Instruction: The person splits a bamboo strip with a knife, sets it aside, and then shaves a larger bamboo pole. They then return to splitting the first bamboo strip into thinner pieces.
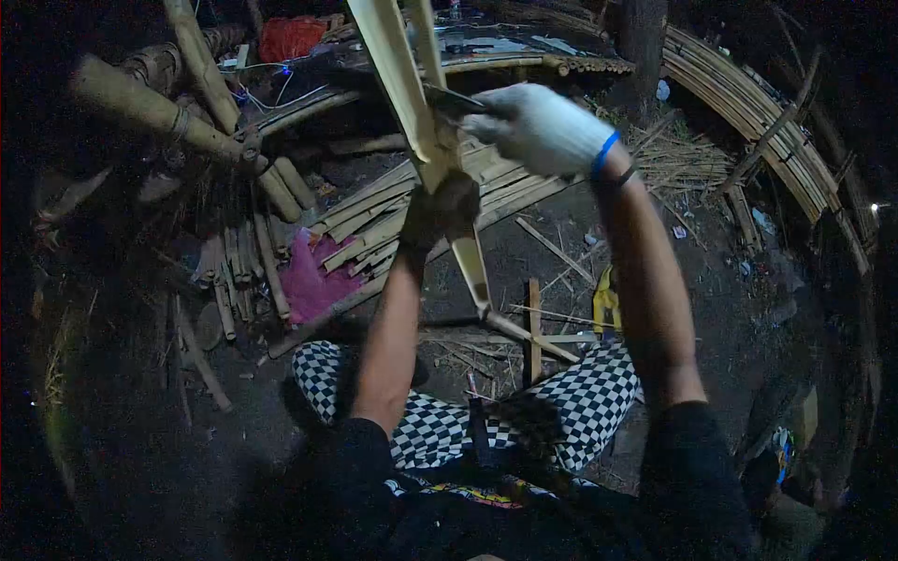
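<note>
The long, pale split bamboo piece (398, 79) stands steeply tilted in front of the person, its upper part parted into two lengths and its lower end reaching down between the knees. The left hand (443, 208), dark and apparently gloved, is wrapped around it below the parting, fingers closed. Just above, the right hand (552, 128), in a white knitted glove with a blue cuff, is closed around the handle end of a dark-bladed tool (455, 97), whose blade lies against the bamboo; the right hand is slightly blurred. Behind the hands, a pile of pale bamboo strips (374, 224) lies slantwise on the dark ground (253, 411), with a magenta plastic sheet (313, 280) at its left side. Nearer the person's black-and-white checkered trousers (430, 430) are a narrow upright-lying wooden strip (534, 327) and a yellow object (606, 301), too unclear to name. Farther out, a red plastic bag (288, 40) sits at upper left, and long bamboo strips (758, 126) curve along the right.
</note>
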